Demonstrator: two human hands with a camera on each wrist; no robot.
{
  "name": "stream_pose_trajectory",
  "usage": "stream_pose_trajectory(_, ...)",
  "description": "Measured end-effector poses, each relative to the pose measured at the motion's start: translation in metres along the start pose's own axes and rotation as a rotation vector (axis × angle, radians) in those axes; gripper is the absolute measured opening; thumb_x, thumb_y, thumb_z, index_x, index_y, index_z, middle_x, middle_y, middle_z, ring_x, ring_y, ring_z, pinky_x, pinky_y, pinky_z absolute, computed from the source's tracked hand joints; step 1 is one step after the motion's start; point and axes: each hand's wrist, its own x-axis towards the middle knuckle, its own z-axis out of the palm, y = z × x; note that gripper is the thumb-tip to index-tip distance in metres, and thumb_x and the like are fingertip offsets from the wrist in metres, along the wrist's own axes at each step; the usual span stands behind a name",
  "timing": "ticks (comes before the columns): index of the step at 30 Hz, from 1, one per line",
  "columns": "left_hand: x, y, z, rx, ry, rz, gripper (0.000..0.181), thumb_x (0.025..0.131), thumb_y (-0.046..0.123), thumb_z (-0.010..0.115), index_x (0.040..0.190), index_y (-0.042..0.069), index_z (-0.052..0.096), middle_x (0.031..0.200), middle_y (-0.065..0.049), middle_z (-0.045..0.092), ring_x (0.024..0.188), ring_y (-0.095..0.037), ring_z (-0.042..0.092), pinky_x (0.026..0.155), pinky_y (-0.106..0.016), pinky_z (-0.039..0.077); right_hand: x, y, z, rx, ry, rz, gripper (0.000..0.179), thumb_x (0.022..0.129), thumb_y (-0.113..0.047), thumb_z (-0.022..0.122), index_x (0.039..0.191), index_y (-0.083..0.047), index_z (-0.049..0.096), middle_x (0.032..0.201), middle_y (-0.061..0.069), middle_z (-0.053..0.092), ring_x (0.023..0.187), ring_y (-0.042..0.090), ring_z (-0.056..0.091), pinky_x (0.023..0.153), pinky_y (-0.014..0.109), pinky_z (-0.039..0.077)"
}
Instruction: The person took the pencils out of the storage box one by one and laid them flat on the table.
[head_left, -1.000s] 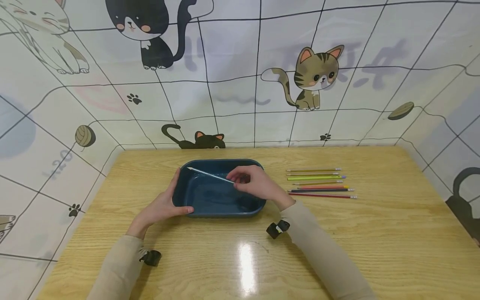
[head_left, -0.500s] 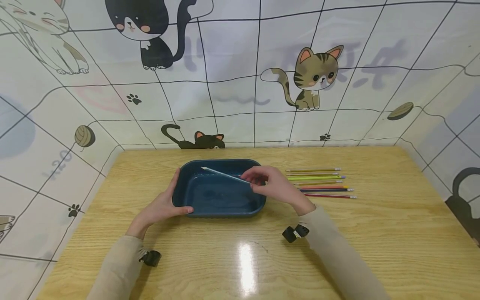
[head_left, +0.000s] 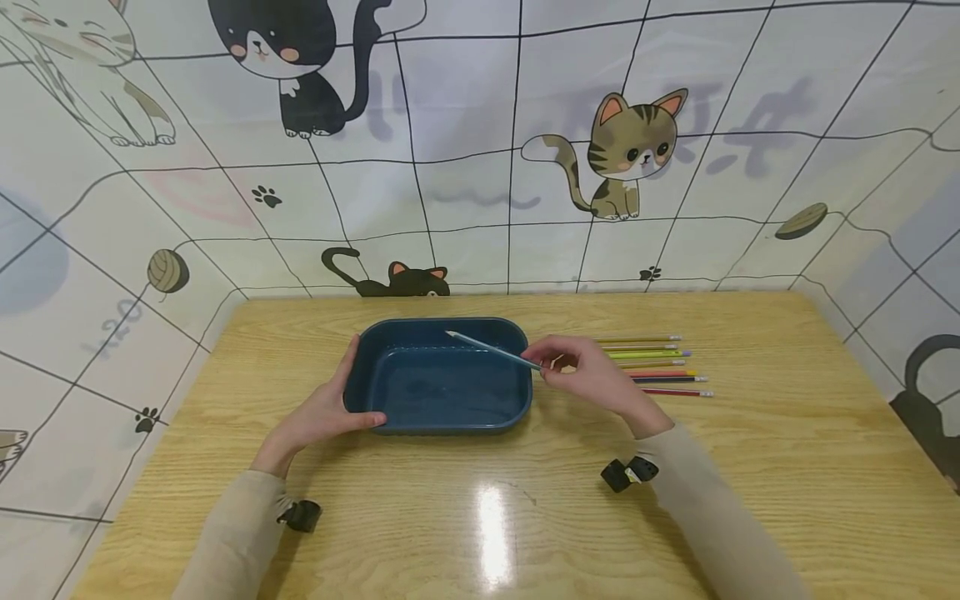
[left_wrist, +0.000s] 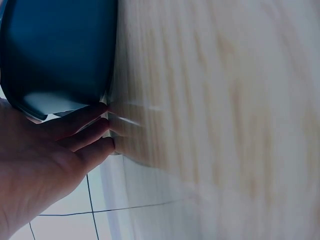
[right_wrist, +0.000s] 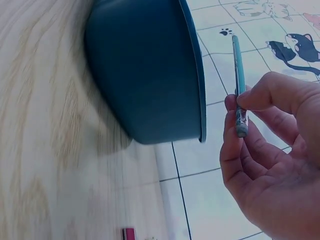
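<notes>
A deep blue rectangular dish (head_left: pixel 442 430) stands on the wooden table. My left hand (head_left: pixel 324 410) holds its left end, thumb over the front rim and fingers along the side. In the left wrist view those fingers (left_wrist: pixel 82 135) reach down the dish's outside to the tabletop. Between thumb and fingers, my right hand (head_left: pixel 592 375) pinches a light blue pencil (head_left: pixel 491 347) near its eraser end. The pencil's point extends left over the dish, above its right part. In the right wrist view, the pencil (right_wrist: pixel 240 67) is raised beside the dish's outer wall (right_wrist: pixel 145 75).
Several pencils (head_left: pixel 660 364) lie roughly parallel on the table (head_left: pixel 787 483), right of the dish; my right hand hides their left ends. A wall covering (head_left: pixel 472 192) with cat drawings and grid lines rises behind and at both sides.
My right hand has moved right with the light blue pencil, from over the dish to beyond its right rim. My left hand and the dish have stayed in place.
</notes>
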Motion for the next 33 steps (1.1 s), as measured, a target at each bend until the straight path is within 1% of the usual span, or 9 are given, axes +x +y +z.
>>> stream_pose_trajectory(4,0.0,-0.001,0.0,0.003,0.0,0.0,0.124,0.077,0.031,0.082,0.154,0.018,-0.014,0.159,-0.02,-0.006,0.14,-0.048,0.008,0.106,-0.064,0.017,-0.005,0.003,-0.006,-0.008,-0.005,0.008,0.027,0.089,0.006,0.057,0.11,-0.007,0.07,0.101,0.017,0.065,0.085,0.023,0.056,0.075,0.033,0.048)
stream_pose_trajectory(8,0.0,-0.001,0.0,0.008,0.0,-0.002,0.124,0.077,0.031,0.082,0.154,0.022,-0.015,0.159,-0.02,-0.006,0.14,-0.048,0.009,0.106,-0.064,0.018,-0.008,0.007,-0.012,-0.032,-0.004,0.022,0.027,0.09,0.006,0.058,0.11,-0.006,0.071,0.101,0.015,0.066,0.085,0.023,0.057,0.075,0.034,0.048)
stream_pose_trajectory(12,0.0,-0.001,0.0,0.013,0.0,0.003,0.124,0.077,0.031,0.082,0.154,0.018,-0.014,0.159,-0.02,-0.006,0.14,-0.048,0.009,0.106,-0.064,0.018,-0.012,0.012,-0.019,-0.037,-0.003,0.044,0.026,0.09,0.005,0.058,0.11,-0.006,0.071,0.101,0.017,0.066,0.084,0.023,0.057,0.074,0.034,0.049)
stream_pose_trajectory(15,0.0,-0.001,0.0,0.016,0.001,0.004,0.124,0.077,0.031,0.082,0.154,0.019,-0.014,0.159,-0.019,-0.006,0.14,-0.048,0.009,0.106,-0.064,0.018,-0.017,0.016,-0.024,-0.03,-0.003,0.057,0.025,0.09,0.005,0.059,0.11,-0.005,0.071,0.1,0.02,0.065,0.083,0.024,0.058,0.072,0.032,0.05)
stream_pose_trajectory(18,0.0,-0.001,-0.001,0.019,0.001,0.003,0.124,0.077,0.031,0.082,0.154,0.022,-0.015,0.159,-0.02,-0.005,0.14,-0.048,0.011,0.106,-0.064,0.019,-0.023,0.021,-0.029,-0.026,0.005,0.068,0.024,0.091,0.005,0.059,0.109,-0.004,0.071,0.102,0.017,0.065,0.083,0.022,0.058,0.071,0.03,0.05)
stream_pose_trajectory(22,-0.001,-0.002,0.0,0.016,0.0,0.0,0.124,0.077,0.03,0.082,0.154,0.025,-0.015,0.159,-0.02,-0.005,0.14,-0.048,0.011,0.106,-0.064,0.018,-0.034,0.027,-0.036,-0.033,0.02,0.071,0.022,0.092,0.004,0.06,0.11,-0.003,0.07,0.106,0.01,0.066,0.088,0.019,0.059,0.075,0.029,0.05)
stream_pose_trajectory(27,-0.001,-0.002,-0.001,0.02,0.0,-0.006,0.123,0.077,0.03,0.082,0.154,0.026,-0.015,0.159,-0.019,-0.005,0.14,-0.048,0.01,0.106,-0.064,0.018,-0.047,0.03,-0.044,-0.092,0.03,0.086,0.021,0.092,0.0,0.062,0.112,-0.004,0.07,0.104,0.008,0.067,0.09,0.018,0.061,0.077,0.029,0.05)
stream_pose_trajectory(30,-0.001,-0.002,-0.001,0.024,0.002,-0.008,0.123,0.077,0.03,0.082,0.154,0.025,-0.015,0.159,-0.019,-0.005,0.14,-0.048,0.011,0.106,-0.064,0.019,-0.054,0.03,-0.048,-0.124,0.036,0.1,0.022,0.092,-0.002,0.063,0.112,-0.005,0.07,0.108,0.008,0.067,0.094,0.017,0.062,0.08,0.029,0.05)
stream_pose_trajectory(33,-0.001,-0.001,-0.001,0.022,0.0,-0.009,0.123,0.078,0.03,0.082,0.154,0.025,-0.015,0.159,-0.019,-0.005,0.14,-0.048,0.011,0.106,-0.063,0.019,-0.061,0.031,-0.052,-0.141,0.049,0.091,0.022,0.092,-0.001,0.063,0.113,-0.004,0.07,0.112,0.01,0.067,0.098,0.016,0.062,0.082,0.027,0.05)
